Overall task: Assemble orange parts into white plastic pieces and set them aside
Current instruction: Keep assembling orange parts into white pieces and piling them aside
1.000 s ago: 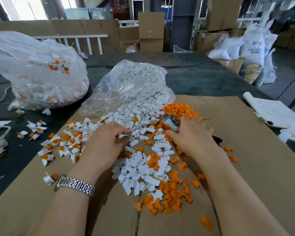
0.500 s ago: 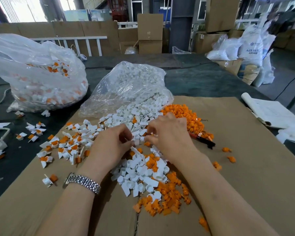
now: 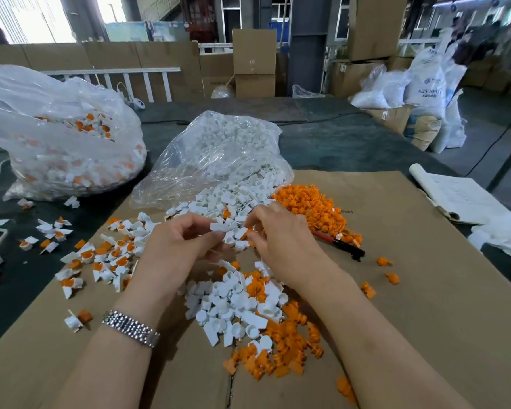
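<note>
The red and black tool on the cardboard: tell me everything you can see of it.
The tool is slim and long, with a red stretch toward the orange pile and a black end pointing right and toward the camera. It looks like plastic, though that is hard to tell. It lies flat on the cardboard, slanted, just right of the right hand, which does not touch it. Orange parts from the pile lie against and over its red end, hiding that tip. What kind of tool it is cannot be told.

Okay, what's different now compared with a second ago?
The right hand left the orange pile and came in to meet the left hand, which now pinches a white piece lifted off the heap. The bags, the finished pieces on the left and the red-handled tool stayed put.
</note>
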Action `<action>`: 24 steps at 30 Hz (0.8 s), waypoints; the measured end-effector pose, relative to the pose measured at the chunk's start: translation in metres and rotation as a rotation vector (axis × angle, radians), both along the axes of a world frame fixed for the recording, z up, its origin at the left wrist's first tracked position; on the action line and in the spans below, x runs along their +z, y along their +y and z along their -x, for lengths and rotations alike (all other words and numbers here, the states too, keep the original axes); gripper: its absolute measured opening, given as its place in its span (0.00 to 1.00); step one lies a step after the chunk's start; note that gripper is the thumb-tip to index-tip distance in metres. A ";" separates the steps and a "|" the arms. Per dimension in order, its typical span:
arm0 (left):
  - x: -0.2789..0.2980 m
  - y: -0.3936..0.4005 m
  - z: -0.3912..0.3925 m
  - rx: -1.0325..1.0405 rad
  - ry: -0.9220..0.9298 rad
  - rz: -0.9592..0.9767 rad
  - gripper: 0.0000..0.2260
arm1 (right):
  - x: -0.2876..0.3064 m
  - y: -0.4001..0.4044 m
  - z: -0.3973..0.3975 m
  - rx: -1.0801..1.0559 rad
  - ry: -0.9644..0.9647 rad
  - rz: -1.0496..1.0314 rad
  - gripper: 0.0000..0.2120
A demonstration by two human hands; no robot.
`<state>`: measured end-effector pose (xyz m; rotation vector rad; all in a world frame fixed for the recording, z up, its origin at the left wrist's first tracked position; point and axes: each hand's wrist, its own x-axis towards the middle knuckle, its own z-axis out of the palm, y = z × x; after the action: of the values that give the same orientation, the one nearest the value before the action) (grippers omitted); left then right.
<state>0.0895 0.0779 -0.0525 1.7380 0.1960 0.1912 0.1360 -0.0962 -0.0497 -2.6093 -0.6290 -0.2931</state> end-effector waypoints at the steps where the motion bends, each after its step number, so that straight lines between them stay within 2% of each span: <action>1: 0.000 0.000 0.000 -0.008 -0.002 -0.004 0.06 | 0.002 -0.001 0.002 0.014 0.024 -0.074 0.06; 4: 0.001 -0.001 0.001 -0.024 0.000 0.026 0.09 | 0.008 -0.005 0.004 0.021 0.112 -0.286 0.02; 7: 0.001 -0.001 0.002 -0.045 -0.024 0.035 0.11 | 0.014 -0.011 0.007 0.051 0.314 -0.621 0.02; 9: 0.002 -0.002 0.003 -0.080 -0.062 0.018 0.13 | 0.018 -0.013 0.009 0.109 0.430 -0.775 0.03; 14: 0.003 -0.004 0.004 -0.093 -0.097 0.000 0.21 | 0.017 -0.012 0.010 0.173 0.502 -0.755 0.04; 17: 0.003 -0.004 0.005 -0.069 -0.101 -0.001 0.19 | 0.017 -0.011 0.010 0.148 0.462 -0.713 0.04; 24: 0.004 -0.008 0.005 -0.076 -0.161 0.132 0.16 | 0.015 -0.006 0.012 0.167 0.472 -0.884 0.03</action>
<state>0.0850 0.0694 -0.0484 1.5878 0.0233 0.2558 0.1242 -0.1019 -0.0346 -1.6737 -0.4077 0.0951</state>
